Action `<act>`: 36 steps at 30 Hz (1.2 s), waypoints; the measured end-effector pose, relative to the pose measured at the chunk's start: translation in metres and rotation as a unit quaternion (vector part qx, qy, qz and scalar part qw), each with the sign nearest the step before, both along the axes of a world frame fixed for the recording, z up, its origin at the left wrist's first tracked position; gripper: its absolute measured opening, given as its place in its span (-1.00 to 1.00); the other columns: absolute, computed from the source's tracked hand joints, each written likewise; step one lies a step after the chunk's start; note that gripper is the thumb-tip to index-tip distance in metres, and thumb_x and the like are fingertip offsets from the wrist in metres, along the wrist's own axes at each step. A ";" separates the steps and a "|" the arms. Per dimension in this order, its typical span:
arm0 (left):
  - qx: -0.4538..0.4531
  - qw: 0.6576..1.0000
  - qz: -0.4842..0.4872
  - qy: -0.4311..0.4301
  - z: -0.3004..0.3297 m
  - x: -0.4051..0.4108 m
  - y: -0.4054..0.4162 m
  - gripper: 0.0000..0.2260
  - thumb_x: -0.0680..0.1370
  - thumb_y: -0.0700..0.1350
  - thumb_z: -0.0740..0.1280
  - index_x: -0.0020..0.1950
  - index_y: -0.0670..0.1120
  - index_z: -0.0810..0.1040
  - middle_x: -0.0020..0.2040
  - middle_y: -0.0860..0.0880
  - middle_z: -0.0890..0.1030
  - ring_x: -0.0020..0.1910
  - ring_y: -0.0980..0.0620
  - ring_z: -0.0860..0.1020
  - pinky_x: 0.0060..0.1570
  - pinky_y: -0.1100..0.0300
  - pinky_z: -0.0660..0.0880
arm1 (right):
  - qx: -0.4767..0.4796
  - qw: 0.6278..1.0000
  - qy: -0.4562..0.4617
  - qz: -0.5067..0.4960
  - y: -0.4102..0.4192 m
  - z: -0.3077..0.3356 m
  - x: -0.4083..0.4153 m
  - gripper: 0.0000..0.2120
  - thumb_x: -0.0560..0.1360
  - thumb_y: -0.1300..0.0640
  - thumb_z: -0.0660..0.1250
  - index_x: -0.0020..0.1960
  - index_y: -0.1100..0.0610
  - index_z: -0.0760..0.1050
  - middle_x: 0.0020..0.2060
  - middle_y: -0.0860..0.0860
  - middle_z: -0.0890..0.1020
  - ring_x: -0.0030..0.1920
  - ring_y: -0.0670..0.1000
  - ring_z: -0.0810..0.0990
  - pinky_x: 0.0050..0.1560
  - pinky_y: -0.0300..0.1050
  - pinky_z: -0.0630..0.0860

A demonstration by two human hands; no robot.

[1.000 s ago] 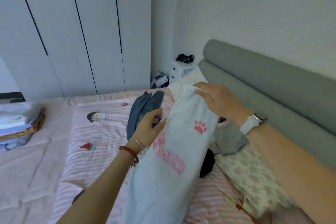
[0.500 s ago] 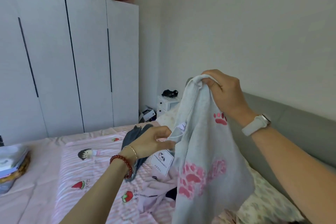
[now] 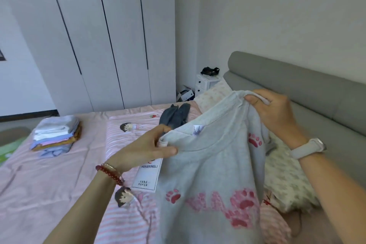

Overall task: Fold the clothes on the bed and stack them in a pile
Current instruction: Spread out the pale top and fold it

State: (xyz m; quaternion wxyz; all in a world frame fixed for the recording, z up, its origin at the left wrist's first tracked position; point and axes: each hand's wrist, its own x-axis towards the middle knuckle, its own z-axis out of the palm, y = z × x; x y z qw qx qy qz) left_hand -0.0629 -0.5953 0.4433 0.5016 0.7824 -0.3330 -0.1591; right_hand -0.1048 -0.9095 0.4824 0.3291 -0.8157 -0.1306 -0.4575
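Observation:
A light grey sweatshirt (image 3: pixel 210 166) with pink paw prints hangs in the air over the bed, neckline up and spread between both hands. My left hand (image 3: pixel 146 148) pinches its left shoulder, where a white paper tag (image 3: pixel 147 174) dangles. My right hand (image 3: pixel 275 111) grips the other shoulder, higher and to the right. A pile of folded clothes (image 3: pixel 56 134) sits on the pink sheet at the left. A dark grey garment (image 3: pixel 174 116) lies unfolded behind the sweatshirt.
The pink striped cartoon sheet (image 3: pixel 126 218) covers the bed. A floral pillow (image 3: pixel 287 184) lies against the grey headboard (image 3: pixel 297 79) on the right. White wardrobe doors (image 3: pixel 111 35) stand behind, with a small white nightstand (image 3: pixel 206 84) in the corner.
The sweatshirt has come down from head height and been spread wider, neckline now facing me. My left hand slid out to the shoulder by the tag. The view tilted down to the folded pile.

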 end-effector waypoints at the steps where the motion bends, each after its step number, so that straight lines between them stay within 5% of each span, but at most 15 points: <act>1: 0.031 0.999 0.009 -0.014 -0.001 -0.011 0.006 -0.61 0.28 0.17 0.41 0.00 0.02 0.48 -0.23 0.19 0.56 -0.26 0.25 0.50 -0.23 0.39 0.41 | -0.004 1.000 0.003 0.010 -0.001 -0.006 -0.005 -0.87 0.45 0.22 0.33 -0.06 0.25 0.60 -0.18 -0.14 0.67 -0.20 -0.48 0.47 -0.16 -0.59 0.32; 3: 0.052 0.993 0.066 -0.083 -0.002 -0.032 0.016 -0.75 0.33 0.07 0.41 -0.10 -0.02 0.53 -0.27 0.14 0.54 -0.29 0.22 0.47 -0.27 0.34 0.41 | -0.018 0.999 0.006 0.029 0.003 -0.018 -0.015 -0.90 0.44 0.21 0.33 -0.07 0.18 0.58 -0.19 -0.38 0.60 -0.18 -0.51 0.45 -0.14 -0.60 0.30; 7: 0.036 0.946 0.226 -0.228 0.008 -0.064 0.029 -0.94 0.34 0.06 0.30 -0.29 0.12 0.52 -0.34 0.15 0.56 -0.34 0.27 0.45 -0.30 0.40 0.33 | -0.029 0.996 -0.024 0.078 0.022 -0.028 -0.021 -0.62 0.51 -0.01 0.27 -0.16 0.33 0.59 -0.31 0.17 0.63 -0.22 -0.33 0.51 -0.20 -0.48 0.32; 9: 0.048 0.905 0.295 -0.303 0.015 -0.076 0.035 -0.89 0.31 0.17 0.21 -0.28 0.20 0.48 -0.34 0.19 0.55 -0.29 0.27 0.44 -0.29 0.45 0.30 | -0.029 0.995 -0.053 0.083 0.035 -0.025 -0.021 -0.54 0.53 -0.06 0.22 -0.18 0.34 0.60 -0.33 0.17 0.63 -0.26 -0.10 0.52 -0.21 -0.44 0.33; 12: 0.014 0.861 0.363 -0.356 0.026 -0.092 0.047 -0.92 0.31 0.12 0.21 -0.26 0.23 0.48 -0.35 0.21 0.53 -0.29 0.26 0.44 -0.30 0.43 0.30 | -0.010 0.989 -0.115 0.094 0.053 -0.019 -0.019 -0.58 0.54 -0.01 0.23 -0.18 0.35 0.61 -0.29 0.05 0.61 -0.23 -0.14 0.49 -0.13 -0.54 0.35; 15: 0.002 0.815 0.413 -0.407 0.035 -0.094 0.064 -0.81 0.33 0.06 0.23 -0.21 0.05 0.61 -0.36 0.20 0.49 -0.31 0.18 0.40 -0.27 0.26 0.33 | 0.003 0.983 -0.146 0.109 0.073 -0.014 -0.010 -0.65 0.53 0.06 0.28 -0.19 0.35 0.60 -0.34 0.10 0.61 -0.28 -0.10 0.48 -0.19 -0.46 0.37; 22: 0.105 0.771 0.503 -0.377 0.022 -0.006 0.102 -0.77 0.36 0.01 0.29 -0.08 0.00 0.66 -0.21 0.01 0.61 -0.14 -0.02 0.56 -0.22 0.23 0.31 | -0.026 0.992 -0.070 0.098 0.125 -0.026 0.088 -0.79 0.46 0.15 0.37 -0.21 0.31 0.60 -0.41 0.14 0.62 -0.43 0.13 0.55 -0.34 -0.15 0.41; 29: 0.224 0.782 0.505 -0.289 -0.067 0.184 0.153 -0.80 0.44 -0.05 0.34 0.04 0.03 0.63 -0.10 -0.04 0.61 0.05 -0.12 0.50 -0.14 0.12 0.37 | -0.070 0.989 0.126 0.043 0.180 -0.105 0.256 -0.74 0.50 0.07 0.35 -0.20 0.26 0.58 -0.36 0.16 0.62 -0.34 0.15 0.55 -0.34 -0.03 0.46; 31: 0.291 0.780 0.492 -0.252 -0.104 0.244 0.162 -0.67 0.45 0.00 0.33 0.21 0.03 0.56 0.10 -0.08 0.58 0.21 -0.14 0.40 0.13 0.02 0.31 | -0.090 0.968 0.233 0.002 0.197 -0.132 0.313 -0.73 0.54 0.01 0.27 -0.06 0.22 0.59 -0.20 0.18 0.64 -0.17 0.17 0.57 -0.21 0.00 0.48; 33: 0.350 0.781 0.479 -0.193 -0.147 0.291 0.166 -0.47 0.46 0.14 0.32 0.41 0.07 0.34 0.33 -0.08 0.41 0.38 -0.12 0.23 0.35 -0.15 0.05 | -0.120 0.935 0.331 -0.040 0.211 -0.165 0.359 -0.69 0.57 0.02 0.22 0.23 0.15 0.50 0.07 0.18 0.58 0.10 0.20 0.51 0.05 0.10 0.47; 36: 0.372 0.800 0.458 -0.109 -0.229 0.321 0.159 -0.33 0.47 0.22 0.28 0.50 0.10 0.10 0.48 -0.07 0.17 0.48 -0.11 0.04 0.35 -0.32 -0.11 | -0.185 0.889 0.416 -0.051 0.228 -0.234 0.389 -0.61 0.58 0.08 0.18 0.39 0.09 0.32 0.26 0.18 0.43 0.27 0.24 0.36 0.19 0.17 0.37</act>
